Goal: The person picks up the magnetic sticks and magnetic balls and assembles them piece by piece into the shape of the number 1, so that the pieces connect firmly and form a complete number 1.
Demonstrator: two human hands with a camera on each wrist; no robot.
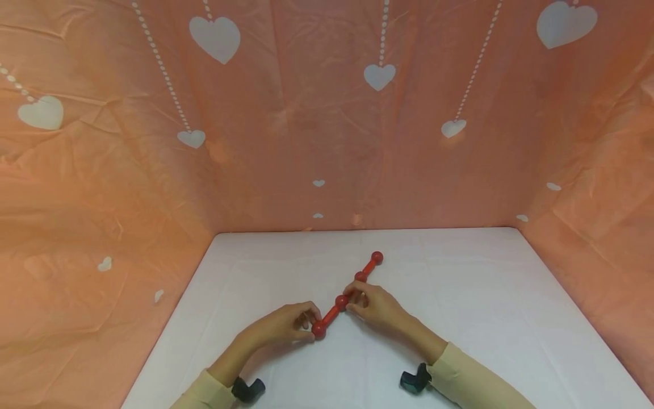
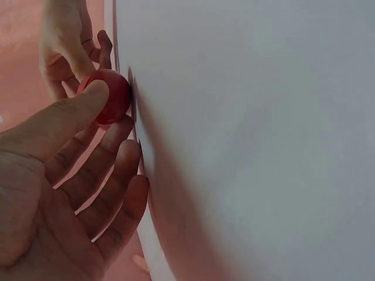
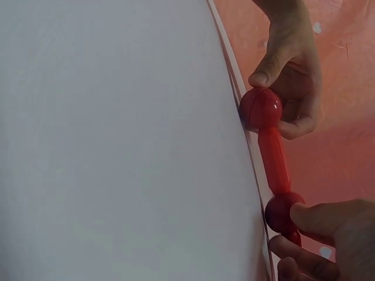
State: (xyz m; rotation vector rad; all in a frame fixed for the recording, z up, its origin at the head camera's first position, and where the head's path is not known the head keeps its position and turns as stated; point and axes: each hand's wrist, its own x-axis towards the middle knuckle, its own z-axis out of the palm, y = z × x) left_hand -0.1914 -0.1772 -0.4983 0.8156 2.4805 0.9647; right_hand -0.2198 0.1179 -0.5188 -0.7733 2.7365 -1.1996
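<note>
A red ball-and-rod stick [image 1: 331, 316], made of several round balls joined by short rods, lies slantwise across the white table. My left hand [image 1: 288, 324] pinches the ball at its near left end [image 2: 120, 96] between thumb and fingers, the other fingers loosely extended. Further along, my right hand [image 1: 379, 307] grips the stick by a middle ball [image 3: 282, 212], thumb pressed on that ball. Beyond the right hand, another ball [image 1: 360, 276] and the far end ball [image 1: 377, 257] stick out toward the back. My right fingers hide part of the rod between the middle balls.
The white table [image 1: 460, 295] runs back to an orange curtain [image 1: 327, 125] printed with white hearts, which also hangs at both sides. Dark wrist-worn devices sit by the left cuff [image 1: 248, 391] and right cuff [image 1: 416, 379].
</note>
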